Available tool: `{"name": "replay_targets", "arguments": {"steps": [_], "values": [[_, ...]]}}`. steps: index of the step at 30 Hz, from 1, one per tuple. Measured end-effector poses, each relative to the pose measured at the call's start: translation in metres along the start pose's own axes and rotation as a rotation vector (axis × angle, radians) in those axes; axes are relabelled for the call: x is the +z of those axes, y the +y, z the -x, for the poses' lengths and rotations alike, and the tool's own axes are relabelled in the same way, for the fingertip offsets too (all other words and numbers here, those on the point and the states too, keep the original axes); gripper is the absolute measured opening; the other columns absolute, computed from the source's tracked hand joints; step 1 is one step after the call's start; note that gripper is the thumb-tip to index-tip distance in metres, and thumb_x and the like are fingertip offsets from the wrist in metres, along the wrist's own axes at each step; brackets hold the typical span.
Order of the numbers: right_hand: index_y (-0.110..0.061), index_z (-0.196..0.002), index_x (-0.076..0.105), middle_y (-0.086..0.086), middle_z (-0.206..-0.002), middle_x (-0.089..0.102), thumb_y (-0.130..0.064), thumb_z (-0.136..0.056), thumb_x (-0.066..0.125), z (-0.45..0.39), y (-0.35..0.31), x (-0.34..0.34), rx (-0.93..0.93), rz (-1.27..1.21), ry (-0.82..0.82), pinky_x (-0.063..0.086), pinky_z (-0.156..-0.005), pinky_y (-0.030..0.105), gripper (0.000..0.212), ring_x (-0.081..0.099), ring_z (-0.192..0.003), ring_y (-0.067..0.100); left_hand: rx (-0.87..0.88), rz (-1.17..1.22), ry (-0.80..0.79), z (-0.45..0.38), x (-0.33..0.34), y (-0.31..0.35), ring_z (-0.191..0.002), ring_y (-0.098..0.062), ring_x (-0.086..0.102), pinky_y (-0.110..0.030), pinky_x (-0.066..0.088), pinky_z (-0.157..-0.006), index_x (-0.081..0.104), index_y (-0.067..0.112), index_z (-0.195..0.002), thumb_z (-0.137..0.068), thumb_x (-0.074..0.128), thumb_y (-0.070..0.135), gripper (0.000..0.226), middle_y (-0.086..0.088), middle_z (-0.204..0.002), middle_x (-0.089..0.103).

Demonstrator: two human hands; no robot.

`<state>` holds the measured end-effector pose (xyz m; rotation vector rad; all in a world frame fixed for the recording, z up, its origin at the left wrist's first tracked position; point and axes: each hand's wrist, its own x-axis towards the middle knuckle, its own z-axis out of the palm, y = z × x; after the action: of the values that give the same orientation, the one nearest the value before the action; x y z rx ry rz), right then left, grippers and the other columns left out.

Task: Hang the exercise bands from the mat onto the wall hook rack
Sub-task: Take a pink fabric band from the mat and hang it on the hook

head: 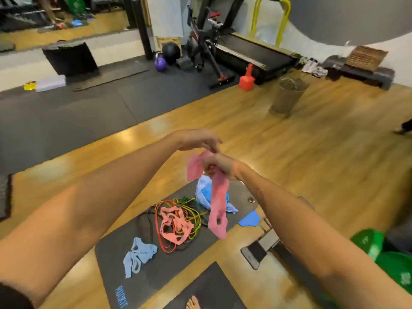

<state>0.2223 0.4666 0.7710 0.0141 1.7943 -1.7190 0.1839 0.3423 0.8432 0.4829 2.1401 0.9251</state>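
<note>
The right hand (219,165) grips a wide pink flat elastic band (217,204), which dangles below it. The left hand (198,139), just above, pinches the band's top with its fingertips. Beneath both, a tangle of coloured bands (178,224) lies on the dark grey exercise mat (116,264).

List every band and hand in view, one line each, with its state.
pink flat band: lifted off the mat, hanging from both hands
right hand: grips the pink flat band
left hand: pinches its top end
tangled loop bands: heaped on the mat
light blue band: crumpled on the mat
blue band pile: bunched on the mat, behind the pink one
mat: flat on the floor
</note>
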Motion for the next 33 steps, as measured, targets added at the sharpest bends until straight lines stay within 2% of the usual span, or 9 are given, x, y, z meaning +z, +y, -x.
{"name": "replay_targets", "arguments": {"steps": [4, 8, 12, 15, 20, 23, 26, 30, 33], "values": [[-0.006, -0.07, 0.066, 0.004, -0.058, 0.064, 0.007, -0.074, 0.051, 0.069, 0.032, -0.087, -0.009, -0.162, 0.091, 0.051, -0.06, 0.024, 0.021, 0.06, -0.05, 0.011, 0.068, -0.243, -0.114, -0.077, 0.079, 0.068, -0.079, -0.018, 0.053, -0.034, 0.044, -0.078, 0.063, 0.017, -0.078, -0.088, 0.048, 0.057, 0.044, -0.007, -0.087, 0.063], [-0.006, -0.052, 0.061, 0.007, -0.051, 0.059, 0.006, -0.069, 0.053, 0.153, 0.064, -0.161, 0.018, -0.234, 0.136, 0.047, -0.064, 0.03, 0.022, 0.058, -0.047, 0.015, 0.232, -0.761, 0.017, -0.126, 0.163, 0.152, -0.097, -0.035, 0.061, -0.037, 0.043, -0.079, 0.067, 0.002, -0.092, -0.101, 0.032, 0.047, 0.057, -0.028, -0.103, 0.065], [-0.004, -0.066, 0.055, 0.009, -0.06, 0.057, 0.005, -0.082, 0.061, 0.236, 0.098, -0.223, -0.082, -0.186, 0.335, 0.051, -0.063, 0.026, 0.02, 0.057, -0.055, 0.014, 0.466, -0.984, -0.007, -0.162, 0.229, 0.235, -0.092, -0.035, 0.062, -0.034, 0.041, -0.068, 0.069, 0.011, -0.1, -0.097, 0.041, 0.048, 0.046, -0.02, -0.096, 0.067], [-0.005, -0.079, 0.063, 0.013, -0.083, 0.064, -0.007, -0.074, 0.074, 0.291, 0.123, -0.262, -0.087, -0.041, 0.5, 0.053, -0.084, 0.035, 0.012, 0.064, -0.081, 0.024, 0.626, -0.808, -0.012, -0.177, 0.269, 0.293, -0.054, -0.021, 0.047, -0.031, 0.037, -0.057, 0.054, 0.008, -0.059, -0.097, 0.048, 0.042, 0.051, -0.014, -0.061, 0.052], [0.001, -0.104, 0.07, 0.019, -0.113, 0.07, -0.014, -0.079, 0.073, 0.374, 0.185, -0.31, -0.007, 0.012, 0.854, 0.051, -0.085, 0.036, 0.029, 0.066, -0.104, 0.029, 0.709, -0.48, -0.106, -0.212, 0.306, 0.36, -0.039, -0.01, 0.033, -0.025, 0.031, -0.044, 0.052, 0.006, -0.058, -0.098, 0.046, 0.04, 0.053, 0.0, -0.049, 0.039], [0.0, -0.093, 0.064, 0.017, -0.085, 0.07, -0.007, -0.083, 0.065, 0.424, 0.193, -0.323, -0.037, -0.129, 0.92, 0.054, -0.065, 0.026, 0.012, 0.07, -0.073, 0.022, 0.671, -0.535, -0.215, -0.24, 0.332, 0.378, -0.046, -0.017, 0.038, -0.027, 0.033, -0.049, 0.053, 0.009, -0.06, -0.098, 0.044, 0.045, 0.053, -0.001, -0.052, 0.042], [-0.003, -0.084, 0.056, 0.011, -0.06, 0.051, -0.002, -0.073, 0.063, 0.466, 0.199, -0.33, -0.051, -0.312, 1.042, 0.047, -0.049, 0.025, 0.013, 0.049, -0.045, 0.019, 0.628, -0.69, -0.312, -0.269, 0.372, 0.39, -0.058, -0.016, 0.049, -0.029, 0.038, -0.057, 0.064, 0.011, -0.071, -0.099, 0.036, 0.049, 0.055, -0.003, -0.07, 0.058], [-0.013, -0.078, 0.061, -0.002, -0.048, 0.033, -0.005, -0.075, 0.056, 0.528, 0.206, -0.338, -0.053, -0.438, 1.205, 0.025, -0.042, 0.019, 0.01, 0.025, -0.043, 0.011, 0.656, -0.273, -0.68, -0.272, 0.46, 0.431, -0.108, -0.014, 0.058, -0.031, 0.039, -0.094, 0.068, 0.007, -0.113, -0.102, 0.025, 0.046, 0.059, -0.005, -0.116, 0.067], [-0.018, -0.061, 0.05, -0.002, -0.048, 0.032, -0.004, -0.075, 0.052, 0.576, 0.211, -0.333, -0.05, -0.467, 1.294, 0.018, -0.044, 0.023, 0.02, 0.023, -0.044, 0.01, 0.645, -0.209, -0.949, -0.234, 0.541, 0.463, -0.084, -0.015, 0.061, -0.027, 0.044, -0.075, 0.064, 0.002, -0.104, -0.097, 0.024, 0.059, 0.07, -0.008, -0.091, 0.066]]}}
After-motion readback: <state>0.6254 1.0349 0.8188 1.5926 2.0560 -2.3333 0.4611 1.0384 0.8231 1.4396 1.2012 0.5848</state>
